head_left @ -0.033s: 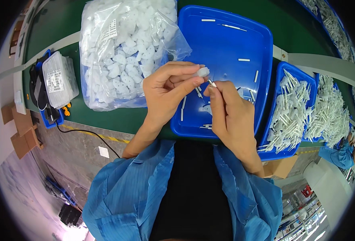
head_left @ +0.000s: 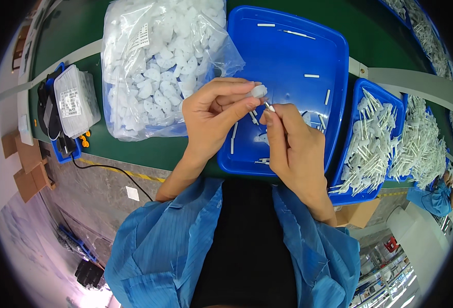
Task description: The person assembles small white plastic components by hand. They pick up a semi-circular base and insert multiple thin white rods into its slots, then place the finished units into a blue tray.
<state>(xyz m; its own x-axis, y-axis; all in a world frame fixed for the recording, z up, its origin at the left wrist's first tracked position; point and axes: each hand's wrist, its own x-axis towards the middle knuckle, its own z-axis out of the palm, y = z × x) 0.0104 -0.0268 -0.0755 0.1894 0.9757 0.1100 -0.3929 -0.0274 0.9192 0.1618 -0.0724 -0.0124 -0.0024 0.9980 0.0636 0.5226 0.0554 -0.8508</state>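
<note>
Over the blue tray [head_left: 288, 61], my left hand [head_left: 213, 108] pinches a translucent white plastic piece [head_left: 259, 92] between thumb and fingers. Close beside it, my right hand [head_left: 296, 141] grips a thin white stick [head_left: 270, 108] with a metal tip turned toward the plastic piece. Whether the tip touches the piece I cannot tell. Several loose white sticks, among them one by the far wall [head_left: 266, 25], lie in the tray, with a few flat white pieces [head_left: 307, 118] partly hidden behind my hands.
A clear bag [head_left: 160, 77] full of white plastic pieces lies left of the tray. At the right, a smaller blue tray [head_left: 357, 138] is heaped with sticks joined to white pieces. A clear plastic box [head_left: 75, 102] stands far left. Another person [head_left: 434, 197] sits at the far right.
</note>
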